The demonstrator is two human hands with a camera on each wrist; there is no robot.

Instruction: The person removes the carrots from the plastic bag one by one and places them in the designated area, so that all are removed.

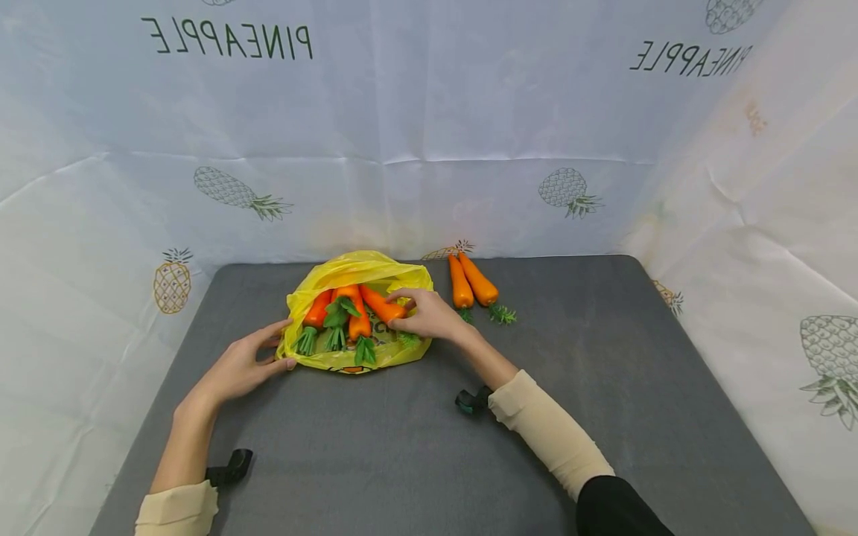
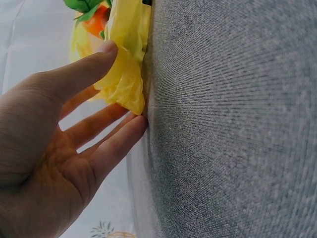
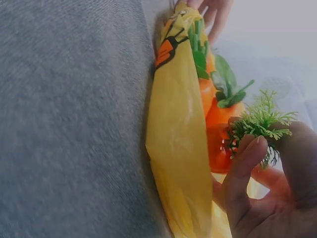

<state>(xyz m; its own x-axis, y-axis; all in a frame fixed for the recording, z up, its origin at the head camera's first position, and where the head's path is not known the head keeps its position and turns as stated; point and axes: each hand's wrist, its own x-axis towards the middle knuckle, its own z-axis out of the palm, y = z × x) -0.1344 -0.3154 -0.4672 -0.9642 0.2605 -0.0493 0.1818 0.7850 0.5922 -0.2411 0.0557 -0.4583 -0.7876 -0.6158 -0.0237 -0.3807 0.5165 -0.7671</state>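
Observation:
A yellow plastic bag lies on the table with its mouth facing the person and several orange carrots with green tops inside. My right hand reaches into the bag's right side and grips a carrot by its thick end. In the right wrist view, that carrot's feathery green top shows by the thumb and fingers. At the bag's left edge, my left hand touches the plastic with thumb and fingers spread apart. The left wrist view shows its thumb against the bag, fingers fairly straight.
Two more carrots lie on the grey table to the right of the bag, near the back edge. A white curtain printed with pineapples hangs behind the table and along its sides. Black wrist mounts stick out from both wrists.

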